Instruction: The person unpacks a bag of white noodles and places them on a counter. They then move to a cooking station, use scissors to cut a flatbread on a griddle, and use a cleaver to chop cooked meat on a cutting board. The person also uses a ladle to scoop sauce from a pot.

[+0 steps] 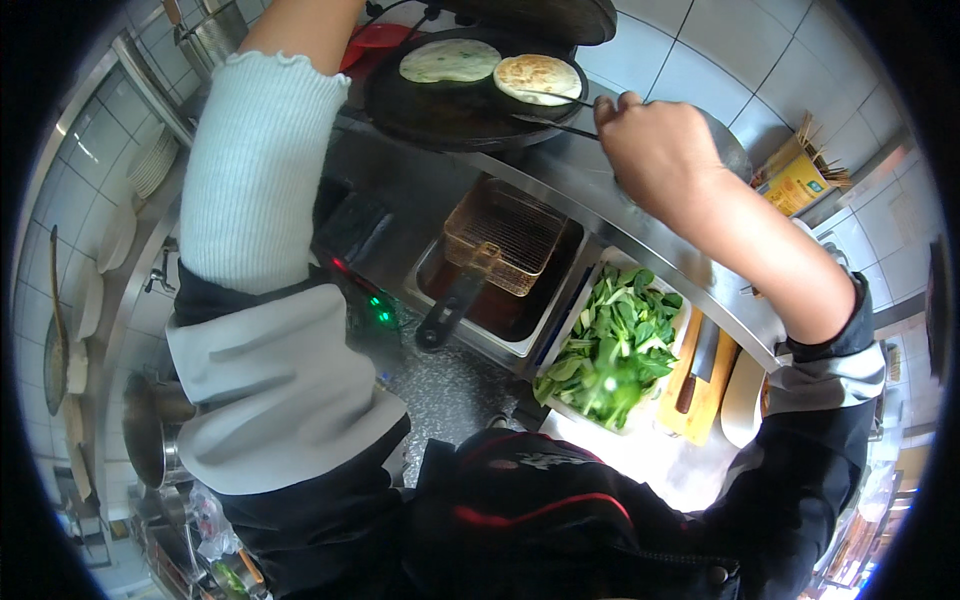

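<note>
My right hand (656, 142) grips thin dark metal tongs (574, 132) at the right of a round black electric griddle (442, 112). One tong tip lies over a browned round flatbread (536, 71); the other is just in front of it, low over the hot plate. Whether the tips pinch the bread cannot be made out. Left of it lies a paler flatbread (450, 60) with green flecks. The griddle's dark lid (555, 21) is raised behind. My left forearm (304, 30), in a pale ribbed sleeve cuff, reaches past the top edge, and its hand is out of view.
Below the steel shelf, a wire fryer basket (506, 240) with a black handle sits over a fryer tank (525, 341) of dark oil. Leafy greens (622, 337) fill a white tray. A knife (705, 349) rests on a wooden board (721, 397). Skewers stand in a yellow container (791, 184).
</note>
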A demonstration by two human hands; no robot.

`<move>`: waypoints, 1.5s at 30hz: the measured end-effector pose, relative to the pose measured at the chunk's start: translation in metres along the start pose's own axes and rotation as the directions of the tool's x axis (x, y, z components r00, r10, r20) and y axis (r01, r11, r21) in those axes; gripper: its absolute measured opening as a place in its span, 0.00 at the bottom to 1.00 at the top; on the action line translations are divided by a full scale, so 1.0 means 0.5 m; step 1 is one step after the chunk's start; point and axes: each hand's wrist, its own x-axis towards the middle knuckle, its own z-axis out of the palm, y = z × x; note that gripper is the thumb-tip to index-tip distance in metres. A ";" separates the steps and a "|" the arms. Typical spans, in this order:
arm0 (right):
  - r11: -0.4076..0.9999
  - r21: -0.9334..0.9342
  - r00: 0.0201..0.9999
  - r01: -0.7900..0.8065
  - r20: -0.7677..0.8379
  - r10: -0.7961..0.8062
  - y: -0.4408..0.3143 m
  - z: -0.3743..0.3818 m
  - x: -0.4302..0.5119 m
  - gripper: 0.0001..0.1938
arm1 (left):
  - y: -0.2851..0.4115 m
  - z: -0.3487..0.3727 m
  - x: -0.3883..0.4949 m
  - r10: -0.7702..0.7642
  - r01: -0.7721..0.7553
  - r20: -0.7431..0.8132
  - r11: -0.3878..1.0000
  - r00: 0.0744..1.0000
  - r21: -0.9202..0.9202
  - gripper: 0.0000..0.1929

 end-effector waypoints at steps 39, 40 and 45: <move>0.666 0.698 0.963 -0.263 0.149 0.225 0.223 0.015 -0.310 0.37 | -0.004 0.005 -0.178 -0.038 0.036 0.004 0.978 0.999 0.204 0.14; 0.733 0.636 0.943 -0.241 -0.026 0.333 0.199 0.021 -0.361 0.35 | 0.008 0.012 -0.221 0.002 -0.002 0.004 0.989 1.000 0.150 0.15; 0.530 0.737 0.813 -0.419 0.045 0.580 0.203 0.073 -0.473 0.29 | 0.100 0.045 -0.458 -0.157 0.109 0.180 0.962 0.971 0.252 0.13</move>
